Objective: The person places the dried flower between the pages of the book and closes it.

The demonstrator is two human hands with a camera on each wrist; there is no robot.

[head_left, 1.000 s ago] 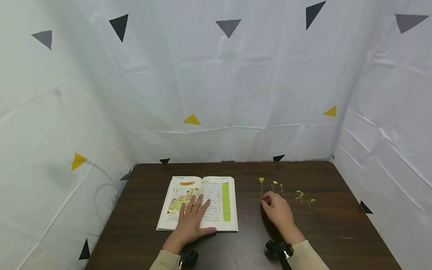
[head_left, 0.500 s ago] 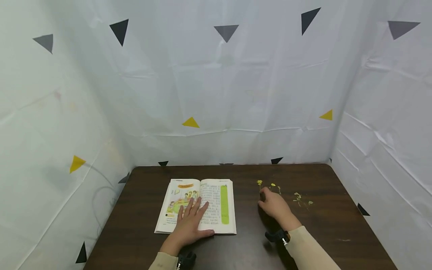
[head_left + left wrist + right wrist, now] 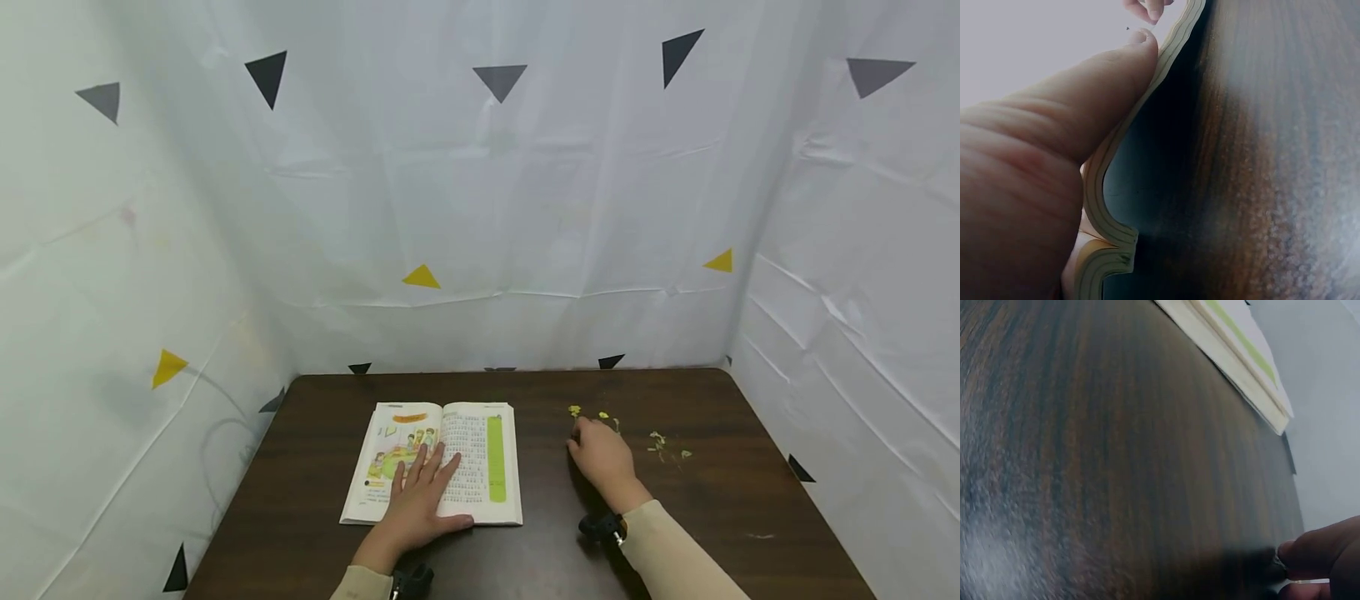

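An open book [image 3: 468,425] with a coloured picture and columns of text lies on the dark table. My left hand [image 3: 420,504] rests spread across its lower middle, thumb along the bottom edge; the left wrist view shows the thumb [image 3: 1104,94] over the page edges. Right of the book, my right hand [image 3: 603,458] is bent down at the table, thumb and finger pinching the thin stem of a yellow flower [image 3: 574,411]. Its stem is mostly hidden by the hand; in the right wrist view only a pale sliver shows at the fingertips [image 3: 1300,556].
Another small yellow flower [image 3: 603,415] lies just beyond the right hand. Further right is a pale sprig [image 3: 657,442] with thin stems. White sheeting [image 3: 525,208] with triangles rises behind and beside the brown table [image 3: 750,500].
My right hand has moved slightly forward and left, its fingers now nearer the yellow flower's head. The left hand stays on the book. The head view has tilted slightly upward.
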